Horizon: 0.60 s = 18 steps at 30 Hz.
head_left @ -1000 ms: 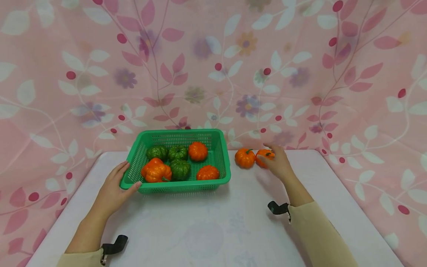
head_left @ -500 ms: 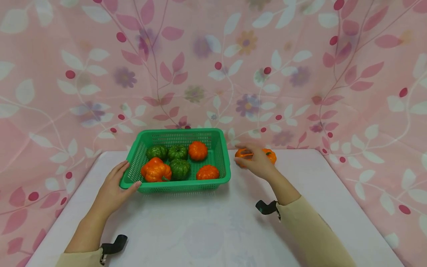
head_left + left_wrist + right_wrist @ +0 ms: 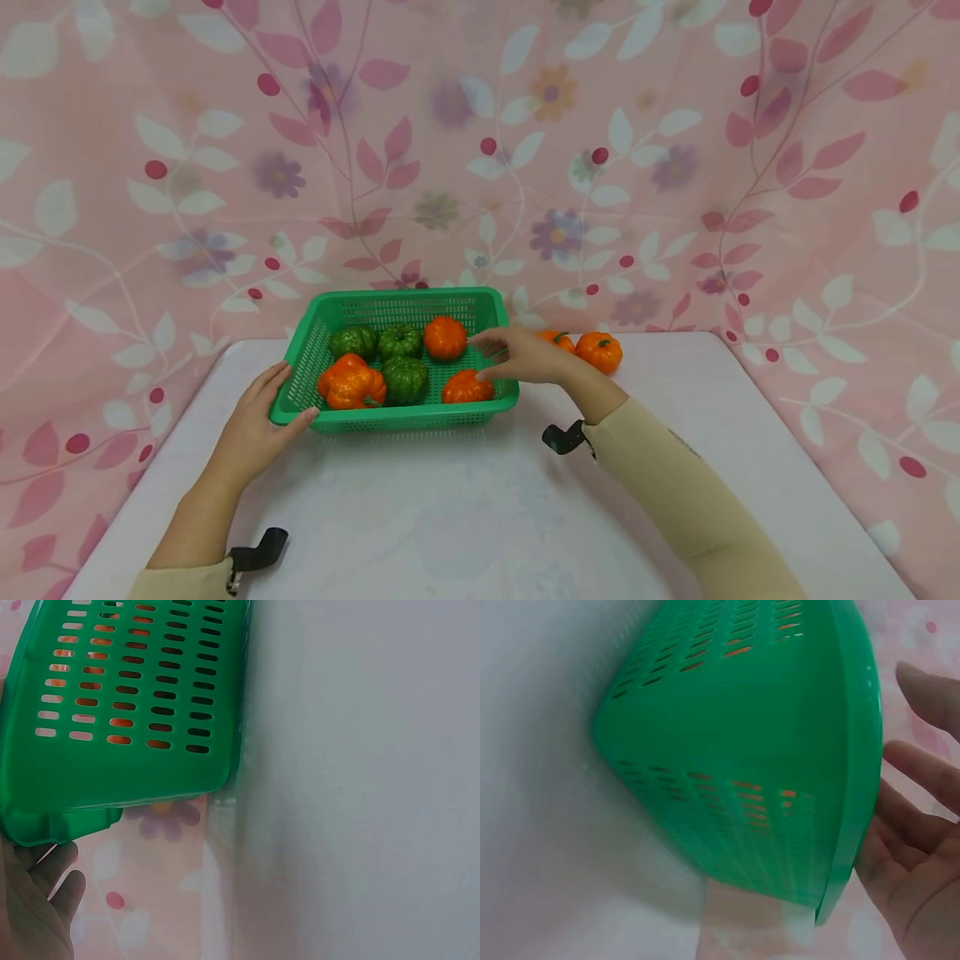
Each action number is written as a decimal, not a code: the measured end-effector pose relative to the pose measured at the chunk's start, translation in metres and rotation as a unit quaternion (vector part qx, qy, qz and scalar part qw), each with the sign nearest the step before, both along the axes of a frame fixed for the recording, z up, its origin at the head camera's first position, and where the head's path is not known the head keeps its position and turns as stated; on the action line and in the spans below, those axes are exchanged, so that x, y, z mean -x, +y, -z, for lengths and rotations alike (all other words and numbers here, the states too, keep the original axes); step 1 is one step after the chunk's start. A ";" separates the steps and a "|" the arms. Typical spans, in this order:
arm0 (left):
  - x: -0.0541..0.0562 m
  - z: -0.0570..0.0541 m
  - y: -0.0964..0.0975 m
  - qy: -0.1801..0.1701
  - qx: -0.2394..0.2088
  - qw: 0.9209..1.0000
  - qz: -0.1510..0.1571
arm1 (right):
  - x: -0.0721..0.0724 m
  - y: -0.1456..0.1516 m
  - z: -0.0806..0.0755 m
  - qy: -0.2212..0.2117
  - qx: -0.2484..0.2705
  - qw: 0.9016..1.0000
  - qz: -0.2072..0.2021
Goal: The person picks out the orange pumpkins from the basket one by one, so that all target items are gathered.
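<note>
A green plastic basket [image 3: 408,417] with slotted walls stands toward the back of the table. Inside lie three small green pumpkins [image 3: 406,381] and several orange ones, including one at the front right [image 3: 467,387] and one at the back [image 3: 446,338]. My left hand [image 3: 251,433] rests on the basket's left front corner, fingers along the side rim and thumb over the front. My right hand [image 3: 528,357] hovers over the basket's right rim with fingers loosely extended, holding nothing. Behind it are two more orange pumpkins on the table, one partly hidden [image 3: 558,339], one in full view [image 3: 599,352].
A white cloth [image 3: 450,517] covers the table. A pink floral curtain [image 3: 465,167] hangs right behind the basket and along both sides. Black wrist-camera mounts [image 3: 258,550] stick out from both sleeves.
My right hand has moved left, from the right-hand loose pumpkin past the other one to above the basket's right side. Both loose pumpkins stay put. The left hand and basket have barely moved.
</note>
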<state>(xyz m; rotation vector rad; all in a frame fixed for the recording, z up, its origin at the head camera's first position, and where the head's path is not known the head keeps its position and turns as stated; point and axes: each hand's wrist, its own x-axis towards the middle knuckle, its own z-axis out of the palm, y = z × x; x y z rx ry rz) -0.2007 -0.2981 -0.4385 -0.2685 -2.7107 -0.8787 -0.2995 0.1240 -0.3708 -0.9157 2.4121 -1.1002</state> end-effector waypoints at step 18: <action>0.001 -0.001 0.000 -0.008 0.003 1.000 -0.002 | 0.005 -0.058 0.001 -0.076 -0.149 0.986 -0.005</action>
